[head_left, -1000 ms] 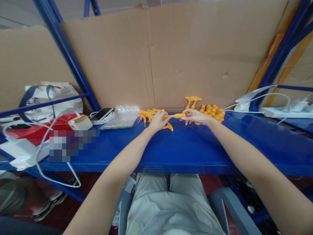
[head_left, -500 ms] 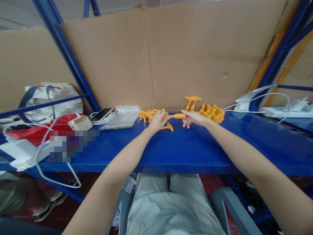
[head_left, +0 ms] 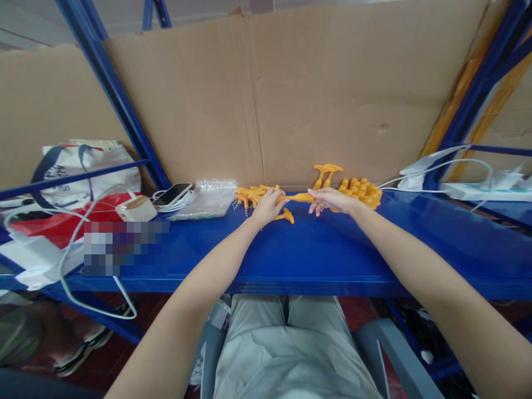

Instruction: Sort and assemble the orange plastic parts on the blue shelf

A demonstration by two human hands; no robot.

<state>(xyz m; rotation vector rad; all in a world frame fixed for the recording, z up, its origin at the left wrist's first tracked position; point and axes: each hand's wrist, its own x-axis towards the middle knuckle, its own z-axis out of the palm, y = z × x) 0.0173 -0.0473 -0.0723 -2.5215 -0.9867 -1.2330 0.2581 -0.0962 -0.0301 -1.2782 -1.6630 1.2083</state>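
The shelf point(head_left: 299, 252) is glossy, cardboard point(head_left: 324, 88) matt — the orange tool point(head_left: 302, 197) probably plastic.

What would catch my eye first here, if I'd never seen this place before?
Probably the bright orange piece held between the left hand and the right hand, standing out against the blue shelf. Next, perhaps, the orange pile with metal spirals by the left hand, and the cluster of orange parts beyond the right.

corkscrews point(head_left: 248, 195) lie left of clustered tubes point(head_left: 362, 193) on the shelf point(head_left: 307, 255).
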